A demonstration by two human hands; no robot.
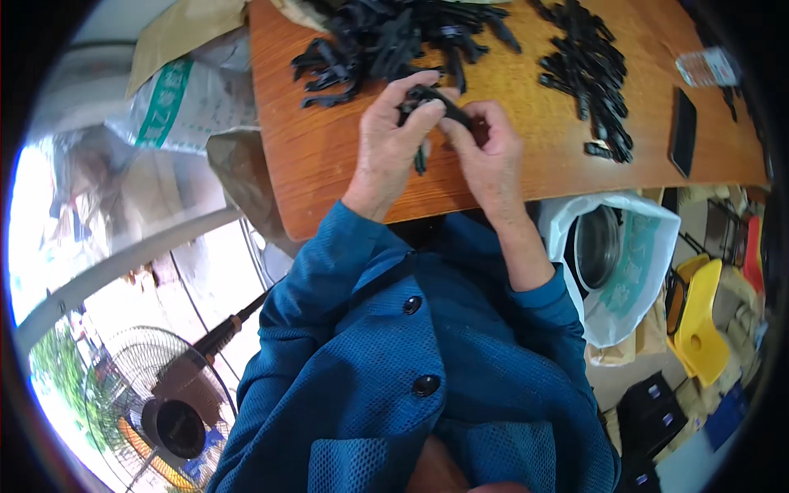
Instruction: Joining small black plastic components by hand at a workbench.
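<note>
Both my hands are raised over the near edge of the wooden table, closed around a slim black piece (450,108). It looks like a folded strap or strip, but its exact kind is hard to make out. My left hand (386,148) pinches one end between thumb and fingers, and a dark tip hangs below the thumb. On the other end, the curled fingers of my right hand (496,152) grip it. Just beyond them lies a large tangled heap of similar black pieces (386,41). A second, narrower pile of black pieces (588,70) lies farther right.
A dark phone-like slab (683,131) and a clear bottle (707,68) lie at the table's right. Below that side stands an open white bag (649,255) with a round dark container. A fan (168,411) stands lower left; a yellow chair (703,320) is right.
</note>
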